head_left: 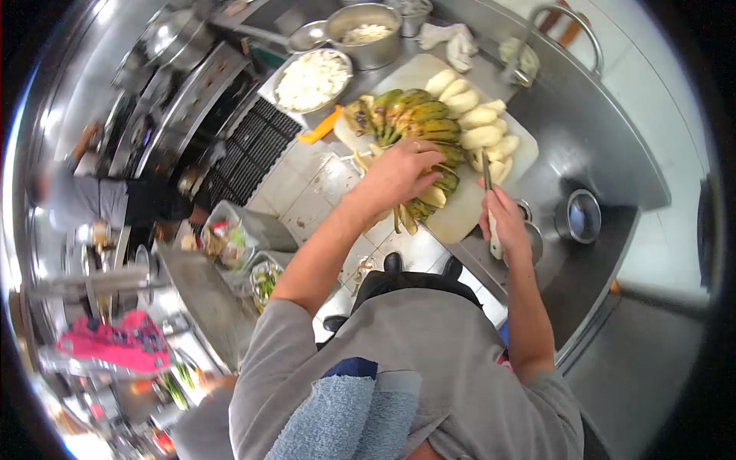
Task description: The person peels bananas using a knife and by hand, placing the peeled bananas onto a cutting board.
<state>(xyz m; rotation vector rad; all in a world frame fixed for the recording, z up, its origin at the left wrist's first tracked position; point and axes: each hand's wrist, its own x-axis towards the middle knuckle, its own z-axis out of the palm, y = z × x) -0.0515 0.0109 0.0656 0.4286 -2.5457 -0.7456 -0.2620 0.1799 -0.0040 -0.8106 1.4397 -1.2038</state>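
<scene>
A large bunch of green-yellow plantains (414, 115) with dark spots lies along the near-left side of a white cutting board (452, 222). My left hand (406, 170) is curled over the lower part of the bunch, fingers gripping a plantain. Beside it hangs loose peel (406, 218) at the board's edge. My right hand (506, 218) is closed around a knife (494, 244) with a pale handle, its blade pointing up toward the peeled plantains (481, 136). These pale, peeled pieces are grouped at the right of the bunch.
A bowl of white chopped pieces (313, 80) and a metal pot (364, 34) stand at the upper left of the counter. To the right are a sink faucet (567, 11) and a metal container (579, 216). Waste bins (257, 230) sit left; another person (100, 199) stands beyond.
</scene>
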